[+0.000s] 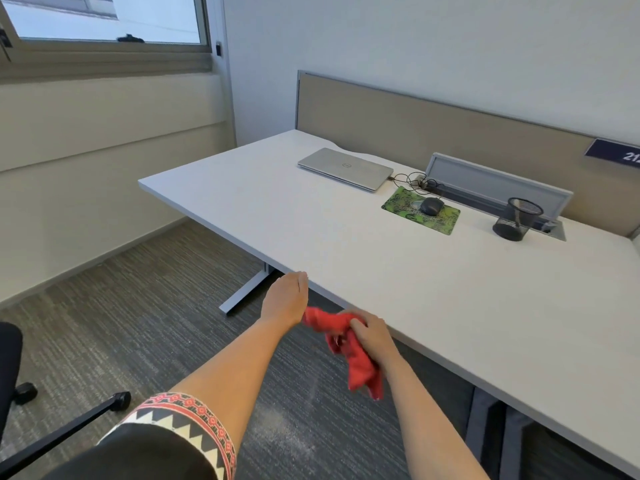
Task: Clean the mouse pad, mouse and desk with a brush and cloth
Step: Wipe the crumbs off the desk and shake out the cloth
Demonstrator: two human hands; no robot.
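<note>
Right hand (370,332) grips bunched red cloth (360,365), fingers curled round it, just off the counter's (311,230) near edge, cloth tail hanging down. Left hand (285,299) is flat, fingers straight and together, at the same near edge; the cloth's end is just beside its heel, can't tell if touching. Green pad (445,223) lies on the counter toward its far side, dark mouse (431,205) on top. Closed laptop (344,168) and mesh cup (516,220) are also on the counter's far side.
</note>
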